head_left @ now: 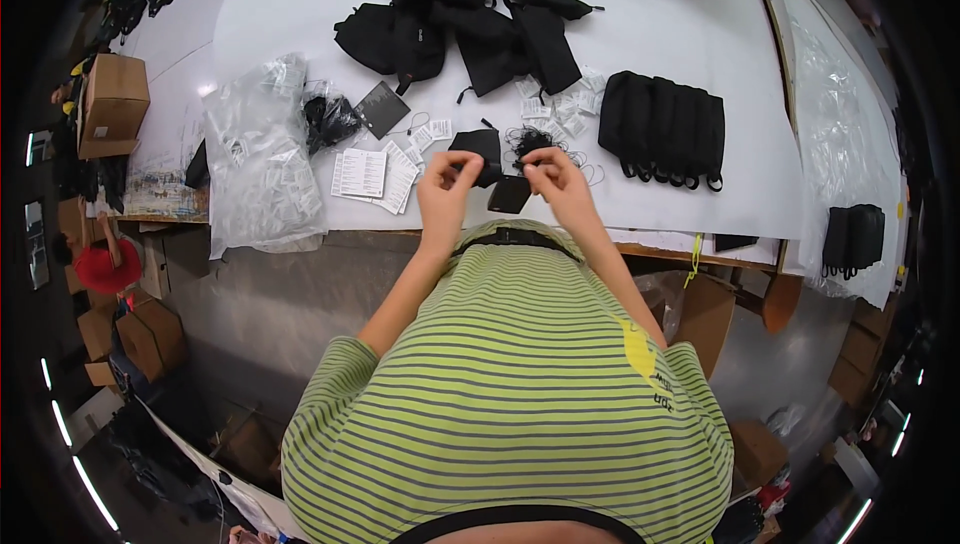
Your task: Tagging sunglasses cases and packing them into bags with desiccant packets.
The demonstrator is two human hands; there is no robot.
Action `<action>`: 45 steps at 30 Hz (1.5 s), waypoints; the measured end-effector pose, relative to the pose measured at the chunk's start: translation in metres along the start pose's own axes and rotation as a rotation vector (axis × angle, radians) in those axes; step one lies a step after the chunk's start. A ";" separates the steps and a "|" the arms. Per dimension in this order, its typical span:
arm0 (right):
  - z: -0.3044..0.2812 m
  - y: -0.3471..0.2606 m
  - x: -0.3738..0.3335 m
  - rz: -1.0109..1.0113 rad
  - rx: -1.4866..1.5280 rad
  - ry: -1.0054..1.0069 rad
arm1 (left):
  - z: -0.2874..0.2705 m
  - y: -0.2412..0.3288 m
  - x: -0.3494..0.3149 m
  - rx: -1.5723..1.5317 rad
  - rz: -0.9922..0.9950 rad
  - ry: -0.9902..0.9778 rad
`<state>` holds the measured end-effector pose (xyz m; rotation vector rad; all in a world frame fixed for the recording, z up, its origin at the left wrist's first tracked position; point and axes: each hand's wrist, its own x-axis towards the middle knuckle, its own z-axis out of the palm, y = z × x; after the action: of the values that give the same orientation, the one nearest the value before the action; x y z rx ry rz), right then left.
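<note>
Black tag (509,194) hangs at the table's (690,54) near edge, betw. both hands.
I read L hand (447,182) w/ fingertips pressed together on a thin cord; R hand (548,170) pinches a black string bundle (527,142) above the tag. Small black pouch (480,152) lies just behind, betw. the hands. White label sheets (372,176) sit left of it, a row of folded black pouches (664,128) to the right, clear plastic bags (258,159) far left.
</note>
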<state>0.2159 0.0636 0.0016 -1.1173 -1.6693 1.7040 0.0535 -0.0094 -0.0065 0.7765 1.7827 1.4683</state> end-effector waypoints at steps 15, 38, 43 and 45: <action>-0.007 -0.022 -0.015 0.100 0.542 0.020 | 0.002 0.063 -0.011 -0.292 -0.243 -0.414; -0.001 -0.029 -0.024 0.094 0.362 0.055 | 0.002 0.053 -0.015 -0.080 -0.146 -0.506; 0.001 -0.036 -0.026 0.041 0.165 0.133 | 0.004 0.050 -0.016 -0.001 -0.123 -0.499; 0.001 -0.035 -0.027 -0.043 0.000 0.145 | 0.005 0.051 -0.016 0.091 -0.095 -0.496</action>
<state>0.2226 0.0454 0.0411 -1.1672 -1.5923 1.5578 0.0679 -0.0107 0.0453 0.9886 1.4866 1.0247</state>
